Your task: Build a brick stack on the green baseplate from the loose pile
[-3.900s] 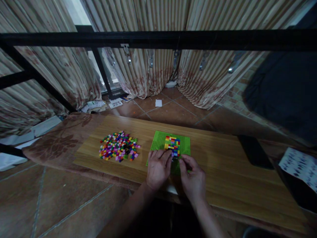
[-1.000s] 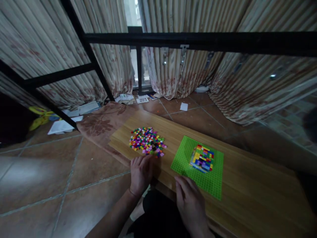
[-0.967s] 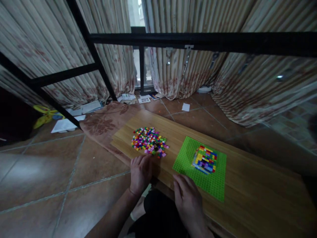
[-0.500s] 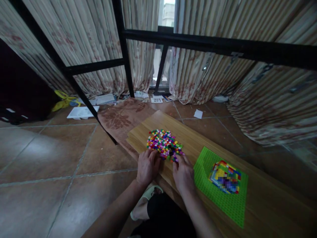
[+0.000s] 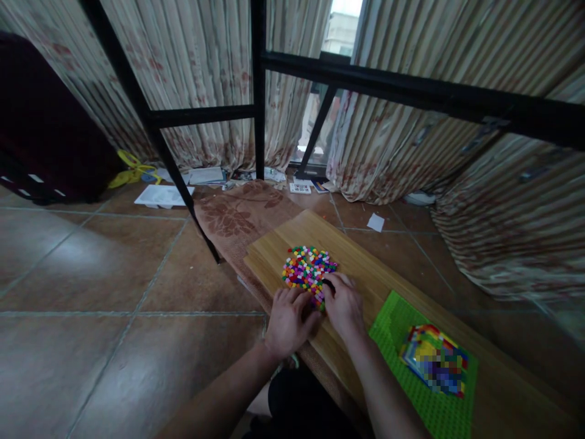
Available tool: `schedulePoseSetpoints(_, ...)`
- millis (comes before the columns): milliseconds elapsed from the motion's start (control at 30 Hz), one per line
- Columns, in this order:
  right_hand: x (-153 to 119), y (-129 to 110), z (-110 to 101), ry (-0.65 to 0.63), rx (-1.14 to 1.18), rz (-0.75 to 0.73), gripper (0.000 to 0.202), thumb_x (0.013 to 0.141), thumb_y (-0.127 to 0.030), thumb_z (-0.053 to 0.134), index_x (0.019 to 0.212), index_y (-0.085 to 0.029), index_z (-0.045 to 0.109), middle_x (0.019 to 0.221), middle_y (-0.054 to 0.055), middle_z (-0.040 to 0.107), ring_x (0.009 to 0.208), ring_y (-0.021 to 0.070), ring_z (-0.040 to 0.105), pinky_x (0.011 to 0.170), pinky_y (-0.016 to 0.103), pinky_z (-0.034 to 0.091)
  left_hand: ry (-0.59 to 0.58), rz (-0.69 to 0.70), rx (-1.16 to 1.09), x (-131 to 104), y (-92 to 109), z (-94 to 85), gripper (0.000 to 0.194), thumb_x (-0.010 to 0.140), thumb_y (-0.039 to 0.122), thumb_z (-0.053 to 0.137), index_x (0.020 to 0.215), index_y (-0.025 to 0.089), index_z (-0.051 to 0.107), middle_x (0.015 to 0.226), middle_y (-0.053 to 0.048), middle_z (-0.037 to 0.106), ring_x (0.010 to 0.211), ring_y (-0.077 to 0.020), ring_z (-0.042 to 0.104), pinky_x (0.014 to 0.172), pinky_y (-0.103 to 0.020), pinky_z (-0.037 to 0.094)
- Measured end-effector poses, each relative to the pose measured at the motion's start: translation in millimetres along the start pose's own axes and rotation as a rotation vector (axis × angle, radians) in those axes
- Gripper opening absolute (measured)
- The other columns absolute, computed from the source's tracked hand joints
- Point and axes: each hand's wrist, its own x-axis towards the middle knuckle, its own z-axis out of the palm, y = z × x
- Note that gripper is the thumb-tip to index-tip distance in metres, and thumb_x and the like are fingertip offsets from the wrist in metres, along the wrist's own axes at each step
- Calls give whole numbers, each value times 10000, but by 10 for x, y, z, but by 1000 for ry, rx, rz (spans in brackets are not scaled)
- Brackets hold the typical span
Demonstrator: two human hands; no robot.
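Note:
A heap of small multicoloured building bricks lies on a low wooden table. My left hand rests at the heap's near edge, thumb apart from its bent fingers, with nothing visible between them. At the heap's right side, my right hand has its fingers curled together beside a small dark piece; what they pinch is hidden. Further right lies a green studded baseplate, bearing a built-up patch of bricks in red, yellow and blue, partly pixelated.
A brown patterned cloth spreads under the table's far left end. Black metal bars cross in front of curtains. On the tiled floor are a white tray, a paper scrap and a dark suitcase.
The view has shifted, moving the scene rightward. My right hand has reached further over the heap, to the dark piece. My left hand has opened its thumb at the near edge.

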Motion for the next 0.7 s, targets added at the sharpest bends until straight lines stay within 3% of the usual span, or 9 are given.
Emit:
schedulePoseSetpoints(200,97,94,-6,-13,-34,-8,225,859,-175,481,917,-181,698,957,83,664,924,227,555,836,343,431,14,-44,9,19,13,63,211,885,276,557,1084,229,612,1017,-42,636,949,-207,559,872,-405,394)
schedulePoseSetpoints(367,427,46,72,-43,-93,-26,279,865,-181,479,1059,-182,680,1004,90,652,964,237,552,864,346,418,21,-24,18,15,2,96,213,922,276,494,1098,229,603,1005,-46,632,929,-194,560,874,-400,385)
schedulePoseSetpoints(500,631,54,170,-128,-119,-39,265,846,-150,489,987,-193,709,992,99,640,960,231,563,879,340,418,18,-12,28,14,6,77,226,922,266,492,1120,237,596,1017,-46,630,933,-196,560,871,-404,387)
schedulePoseSetpoints(600,664,87,167,-143,-43,-29,225,832,-162,503,895,-204,715,964,86,642,927,213,578,876,335,423,16,-11,25,19,8,64,224,918,252,494,1116,234,599,1023,-52,630,938,-197,567,867,-406,395)
schedulePoseSetpoints(700,566,79,88,-93,180,53,181,822,-226,528,869,-206,702,941,66,659,904,208,595,855,340,437,20,-25,-4,24,-5,61,216,912,249,505,1102,228,606,1014,-53,637,941,-203,569,869,-416,409)
